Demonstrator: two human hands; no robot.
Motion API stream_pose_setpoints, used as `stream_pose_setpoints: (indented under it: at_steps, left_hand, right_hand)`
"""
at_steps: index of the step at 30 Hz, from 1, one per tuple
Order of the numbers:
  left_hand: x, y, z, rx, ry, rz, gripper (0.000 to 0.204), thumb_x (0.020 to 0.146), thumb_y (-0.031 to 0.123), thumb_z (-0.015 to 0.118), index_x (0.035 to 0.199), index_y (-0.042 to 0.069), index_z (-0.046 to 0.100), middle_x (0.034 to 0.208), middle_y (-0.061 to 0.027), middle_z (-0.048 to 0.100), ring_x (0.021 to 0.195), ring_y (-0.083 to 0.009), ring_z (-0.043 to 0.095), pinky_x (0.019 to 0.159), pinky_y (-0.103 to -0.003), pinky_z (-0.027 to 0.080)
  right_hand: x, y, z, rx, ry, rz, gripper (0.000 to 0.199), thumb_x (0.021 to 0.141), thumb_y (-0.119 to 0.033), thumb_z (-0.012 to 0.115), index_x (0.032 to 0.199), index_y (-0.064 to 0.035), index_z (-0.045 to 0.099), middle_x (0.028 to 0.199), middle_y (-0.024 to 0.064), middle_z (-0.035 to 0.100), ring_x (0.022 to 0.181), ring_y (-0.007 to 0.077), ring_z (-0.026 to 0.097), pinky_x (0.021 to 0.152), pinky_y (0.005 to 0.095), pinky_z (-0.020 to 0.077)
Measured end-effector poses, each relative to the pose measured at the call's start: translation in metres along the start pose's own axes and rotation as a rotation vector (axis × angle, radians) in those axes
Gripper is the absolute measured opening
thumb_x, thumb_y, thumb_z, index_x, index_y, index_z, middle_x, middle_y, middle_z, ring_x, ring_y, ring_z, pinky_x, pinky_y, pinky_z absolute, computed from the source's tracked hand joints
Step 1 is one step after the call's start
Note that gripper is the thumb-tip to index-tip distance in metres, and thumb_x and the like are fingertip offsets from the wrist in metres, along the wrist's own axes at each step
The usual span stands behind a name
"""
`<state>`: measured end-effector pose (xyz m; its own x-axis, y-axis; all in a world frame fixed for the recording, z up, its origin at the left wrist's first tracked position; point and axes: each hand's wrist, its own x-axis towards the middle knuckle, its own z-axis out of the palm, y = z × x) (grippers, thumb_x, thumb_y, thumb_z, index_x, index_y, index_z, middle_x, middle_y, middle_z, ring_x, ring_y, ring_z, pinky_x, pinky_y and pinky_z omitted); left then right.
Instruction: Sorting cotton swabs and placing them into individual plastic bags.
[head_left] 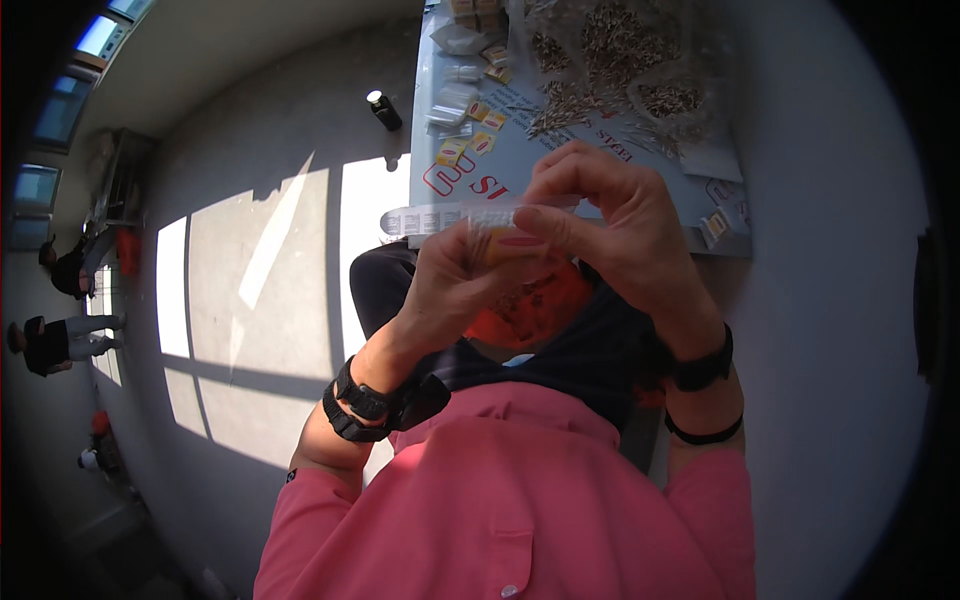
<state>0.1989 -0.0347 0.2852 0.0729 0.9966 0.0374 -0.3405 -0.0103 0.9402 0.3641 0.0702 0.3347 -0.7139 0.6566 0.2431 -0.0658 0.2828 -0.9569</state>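
A small clear plastic packet with a yellow card (515,242) bearing a red oval is held up between my hands, over my lap. My left hand (440,285) pinches its left end. The thumb and fingers of my right hand (625,225) close on its upper right edge. Beside the left fingers a pale strip (420,220) with rows of grey printed patches juts out to the left; whether it is held or lies on the table edge I cannot tell. Under the hands an orange bowl (555,310) with small dark bits shows partly.
Ahead is a table (540,100) covered in light blue printed sheeting. On it lie heaps of small brown-and-metal pieces (620,45) in clear bags, flat clear packets (455,105) and yellow cards (452,152). A dark bottle (384,110) stands on the floor. People (70,340) are far left.
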Motion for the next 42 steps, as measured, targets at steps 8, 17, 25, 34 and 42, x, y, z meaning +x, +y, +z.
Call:
stream_pose_setpoints:
  at_steps: [8, 17, 25, 34, 42]
  left_hand:
    - [-0.003, 0.009, 0.006, 0.132, -0.004, -0.095, 0.024, 0.093, 0.006, 0.066, 0.115, -0.001, 0.062, 0.106, -0.0058, 0.069, 0.099, -0.0102, 0.065, 0.089, -0.025, 0.052]
    - [-0.006, 0.018, 0.019, 0.216, 0.133, 0.003, 0.032, 0.090, 0.014, 0.072, 0.117, 0.000, 0.062, 0.106, -0.0055, 0.068, 0.105, -0.0129, 0.063, 0.091, -0.029, 0.052]
    - [-0.010, 0.033, 0.015, 0.133, 0.170, 0.032, 0.027, 0.094, 0.012, 0.067, 0.115, -0.003, 0.062, 0.104, -0.0077, 0.068, 0.097, -0.0141, 0.066, 0.087, -0.030, 0.055]
    - [-0.006, 0.029, 0.008, 0.167, 0.319, 0.133, 0.017, 0.094, 0.008, 0.066, 0.106, -0.004, 0.067, 0.097, -0.0077, 0.070, 0.091, -0.0108, 0.066, 0.082, -0.025, 0.054]
    - [-0.006, 0.030, 0.008, 0.285, 0.296, 0.221, 0.014, 0.093, 0.003, 0.065, 0.104, -0.004, 0.067, 0.099, -0.0089, 0.069, 0.092, -0.0119, 0.065, 0.083, -0.026, 0.055]
  right_hand:
    - [0.000, -0.011, -0.009, -0.161, -0.020, 0.043, 0.014, 0.081, -0.013, 0.078, 0.090, -0.0030, 0.073, 0.083, 0.0024, 0.065, 0.076, 0.0090, 0.059, 0.070, 0.0247, 0.0447]
    - [-0.009, -0.006, -0.004, -0.168, 0.022, 0.021, 0.007, 0.085, -0.009, 0.074, 0.085, -0.0023, 0.071, 0.078, -0.0012, 0.060, 0.068, 0.0055, 0.052, 0.063, 0.0220, 0.0421]
    - [-0.002, -0.010, -0.003, 0.002, -0.045, 0.189, 0.009, 0.086, -0.010, 0.074, 0.085, -0.0010, 0.071, 0.077, -0.0011, 0.063, 0.072, 0.0058, 0.056, 0.065, 0.0219, 0.0448]
    - [-0.009, -0.010, -0.006, 0.030, 0.006, 0.179, 0.011, 0.086, -0.010, 0.075, 0.088, 0.0001, 0.071, 0.083, 0.0015, 0.067, 0.079, 0.0074, 0.061, 0.072, 0.0238, 0.0496]
    - [-0.014, -0.009, -0.007, -0.209, 0.074, 0.053, 0.013, 0.083, -0.011, 0.075, 0.087, 0.0007, 0.071, 0.081, 0.0059, 0.067, 0.073, 0.0121, 0.062, 0.068, 0.0267, 0.0488]
